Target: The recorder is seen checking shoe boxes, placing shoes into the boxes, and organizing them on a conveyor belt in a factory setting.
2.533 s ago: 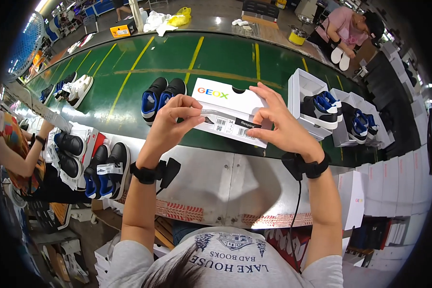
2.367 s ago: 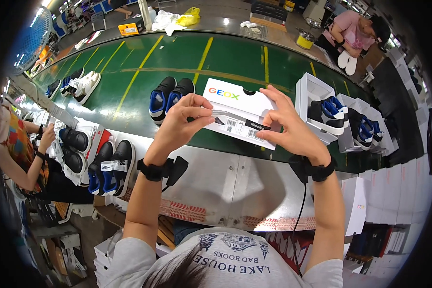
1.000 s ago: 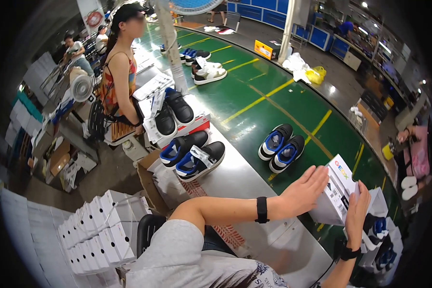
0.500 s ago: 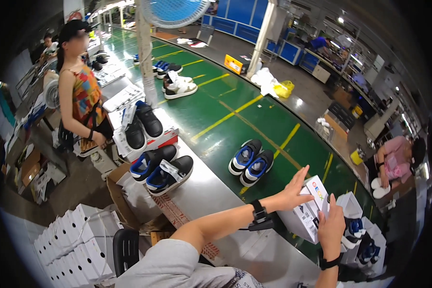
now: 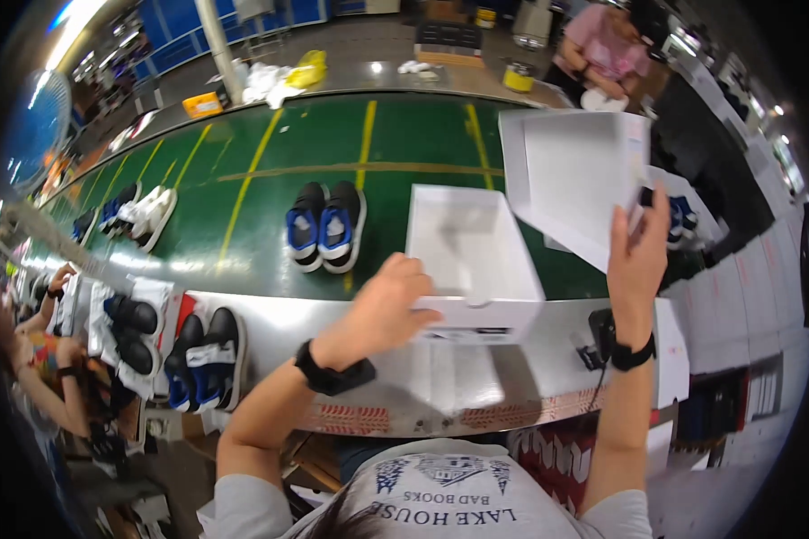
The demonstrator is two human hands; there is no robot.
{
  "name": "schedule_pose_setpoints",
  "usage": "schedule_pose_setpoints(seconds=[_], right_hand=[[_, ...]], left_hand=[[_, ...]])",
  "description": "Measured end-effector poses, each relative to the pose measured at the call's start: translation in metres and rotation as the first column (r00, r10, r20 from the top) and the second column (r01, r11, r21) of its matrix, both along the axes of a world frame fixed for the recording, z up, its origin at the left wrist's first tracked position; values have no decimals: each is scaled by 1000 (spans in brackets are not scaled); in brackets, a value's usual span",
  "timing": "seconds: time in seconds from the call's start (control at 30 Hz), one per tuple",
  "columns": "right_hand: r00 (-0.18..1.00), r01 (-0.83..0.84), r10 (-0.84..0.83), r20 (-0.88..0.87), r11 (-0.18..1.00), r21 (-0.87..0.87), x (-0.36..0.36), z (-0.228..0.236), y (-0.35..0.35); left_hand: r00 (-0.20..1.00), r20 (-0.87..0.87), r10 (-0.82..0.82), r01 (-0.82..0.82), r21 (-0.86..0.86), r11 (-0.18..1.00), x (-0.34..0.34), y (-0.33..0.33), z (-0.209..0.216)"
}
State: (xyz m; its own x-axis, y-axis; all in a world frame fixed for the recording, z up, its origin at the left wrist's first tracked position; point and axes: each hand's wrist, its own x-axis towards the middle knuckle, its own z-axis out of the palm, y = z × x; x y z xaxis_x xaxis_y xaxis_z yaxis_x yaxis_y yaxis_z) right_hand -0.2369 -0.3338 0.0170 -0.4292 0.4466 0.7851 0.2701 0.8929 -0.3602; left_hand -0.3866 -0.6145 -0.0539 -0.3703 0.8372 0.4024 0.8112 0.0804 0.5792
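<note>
A white shoebox [image 5: 487,316] stands uncovered on the near side of the green conveyor belt, its inside showing bare white walls. At its near left corner, my left hand [image 5: 385,304] is closed over the side wall. My right hand [image 5: 636,256] grips the white box lid [image 5: 562,175], holding it raised and tilted to the right of the box, hollow side showing. Just left of the box, a pair of black sneakers [image 5: 340,225] with blue linings and white soles sits on the belt.
A metal ledge [image 5: 279,328] borders the belt's near side. More shoes [image 5: 216,359] and a shoe-topped box stand left on it. Behind the lid, dark blue shoes [image 5: 681,218] rest in a box. A person in pink [image 5: 602,54] works across the belt; another sits at the left.
The shoebox has been opened: my right hand has lifted the lid off to the right. My left hand has moved to the box's side wall. The view has turned right.
</note>
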Motion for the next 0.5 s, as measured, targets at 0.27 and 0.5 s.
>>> schedule_pose_setpoints(seconds=[0.27, 0.5], right_hand=[[960, -280, 23, -279, 0, -960, 110, -84, -74], [910, -409, -97, -404, -373, -833, 134, -167, -126]], left_hand=[[878, -368, 307, -338, -23, 941, -100, 6, -92], [754, 601, 267, -260, -100, 960, -2, 58, -90]])
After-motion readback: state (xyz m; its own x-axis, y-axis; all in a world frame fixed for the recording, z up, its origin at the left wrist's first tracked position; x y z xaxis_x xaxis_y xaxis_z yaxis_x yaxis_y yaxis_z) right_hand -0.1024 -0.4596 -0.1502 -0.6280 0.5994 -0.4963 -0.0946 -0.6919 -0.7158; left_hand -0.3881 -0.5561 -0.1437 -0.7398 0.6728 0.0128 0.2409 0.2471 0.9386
